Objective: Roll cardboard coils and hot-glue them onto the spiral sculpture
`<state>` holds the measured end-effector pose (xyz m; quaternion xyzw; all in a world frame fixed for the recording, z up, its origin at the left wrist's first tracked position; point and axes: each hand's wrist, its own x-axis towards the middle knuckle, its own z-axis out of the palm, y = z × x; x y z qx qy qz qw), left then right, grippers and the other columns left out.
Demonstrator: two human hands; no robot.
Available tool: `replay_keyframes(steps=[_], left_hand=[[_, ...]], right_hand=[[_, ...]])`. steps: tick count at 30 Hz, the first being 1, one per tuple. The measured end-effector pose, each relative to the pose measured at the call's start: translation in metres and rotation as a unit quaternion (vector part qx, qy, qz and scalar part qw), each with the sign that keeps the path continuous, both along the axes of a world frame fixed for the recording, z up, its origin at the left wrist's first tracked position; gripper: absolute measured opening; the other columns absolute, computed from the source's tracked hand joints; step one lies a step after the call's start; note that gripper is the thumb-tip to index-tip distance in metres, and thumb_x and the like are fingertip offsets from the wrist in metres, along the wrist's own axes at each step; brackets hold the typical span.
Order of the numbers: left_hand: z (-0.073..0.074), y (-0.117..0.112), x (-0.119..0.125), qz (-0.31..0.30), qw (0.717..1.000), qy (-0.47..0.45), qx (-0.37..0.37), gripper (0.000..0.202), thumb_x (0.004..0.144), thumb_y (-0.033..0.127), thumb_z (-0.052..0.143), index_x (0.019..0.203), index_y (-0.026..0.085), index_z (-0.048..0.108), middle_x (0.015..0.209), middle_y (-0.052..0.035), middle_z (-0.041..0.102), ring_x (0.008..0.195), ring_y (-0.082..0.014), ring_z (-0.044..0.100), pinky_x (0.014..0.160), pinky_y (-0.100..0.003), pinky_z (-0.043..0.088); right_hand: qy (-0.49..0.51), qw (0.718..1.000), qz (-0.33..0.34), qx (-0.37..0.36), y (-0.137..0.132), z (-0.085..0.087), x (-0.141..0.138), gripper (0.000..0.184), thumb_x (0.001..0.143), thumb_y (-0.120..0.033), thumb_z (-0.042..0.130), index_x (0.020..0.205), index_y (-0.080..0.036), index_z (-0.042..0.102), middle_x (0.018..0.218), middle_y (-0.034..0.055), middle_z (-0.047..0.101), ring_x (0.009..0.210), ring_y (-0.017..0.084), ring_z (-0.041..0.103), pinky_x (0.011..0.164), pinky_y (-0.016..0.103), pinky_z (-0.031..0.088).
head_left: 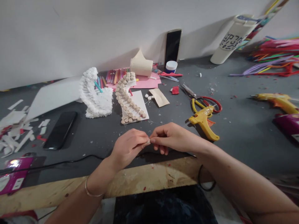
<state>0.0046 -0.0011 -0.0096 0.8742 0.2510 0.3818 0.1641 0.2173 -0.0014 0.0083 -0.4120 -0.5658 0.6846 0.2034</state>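
Observation:
Near the table's front edge, my left hand (129,146) and my right hand (167,137) meet fingertip to fingertip. Both are closed in a pinch on one small whitish piece (148,142), mostly covered by the fingers. Just beyond them stands a curved white craft piece covered with beige rolled coils (128,101). To its left is a similar curved shape covered in fluffy white bits (93,96). A folded beige paper piece (160,97) and several small white pellets (149,97) lie to the right of the coil-covered one.
A yellow glue gun (204,121) lies by scissors (199,98) right of my hands; another glue gun (277,101) is farther right. At left are a black phone (60,130) and white scraps (16,133). A black cable (70,161) crosses in front. A tumbler (231,40) stands behind.

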Motion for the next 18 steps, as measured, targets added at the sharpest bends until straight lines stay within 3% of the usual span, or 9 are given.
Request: replay_keyframes(steps=[5, 8, 13, 18], left_hand=[[0.0, 0.001, 0.0, -0.018, 0.995, 0.102, 0.002, 0.009, 0.092, 0.015, 0.056, 0.085, 0.015, 0.063, 0.084, -0.0066, 0.069, 0.077, -0.0151, 0.063, 0.07, -0.026, 0.052], [-0.004, 0.001, 0.0, -0.012, 0.993, 0.112, -0.032, 0.013, 0.092, 0.016, 0.055, 0.082, 0.015, 0.063, 0.08, -0.0058, 0.068, 0.075, -0.0155, 0.062, 0.068, -0.026, 0.051], [-0.013, 0.0, 0.001, 0.052, 0.986, -0.028, -0.154, 0.004, 0.086, 0.022, 0.067, 0.086, 0.018, 0.068, 0.085, -0.0049, 0.068, 0.081, -0.0153, 0.065, 0.072, -0.026, 0.053], [-0.017, -0.005, 0.007, 0.084, 0.951, -0.175, -0.242, 0.023, 0.08, 0.029, 0.074, 0.099, 0.018, 0.069, 0.087, -0.0056, 0.066, 0.076, -0.0147, 0.064, 0.068, -0.026, 0.054]], right_hand=[[0.003, 0.999, 0.012, -0.035, 0.003, -0.016, -0.006, 0.024, 0.084, -0.038, 0.065, 0.076, -0.015, 0.062, 0.062, -0.0026, 0.062, 0.05, 0.007, 0.059, 0.047, 0.019, 0.05], [-0.011, 0.999, 0.007, -0.042, 0.005, -0.023, -0.011, 0.026, 0.082, -0.04, 0.067, 0.074, -0.015, 0.061, 0.061, -0.0029, 0.062, 0.049, 0.007, 0.058, 0.047, 0.019, 0.048], [0.002, 0.999, -0.024, -0.022, 0.007, -0.026, -0.013, 0.034, 0.08, -0.047, 0.068, 0.071, -0.015, 0.061, 0.059, -0.0032, 0.06, 0.046, 0.006, 0.055, 0.046, 0.019, 0.045], [0.066, 0.997, -0.035, -0.024, 0.008, -0.027, -0.01, 0.038, 0.081, -0.051, 0.068, 0.072, -0.015, 0.062, 0.056, -0.0031, 0.059, 0.044, 0.006, 0.053, 0.045, 0.019, 0.042]])
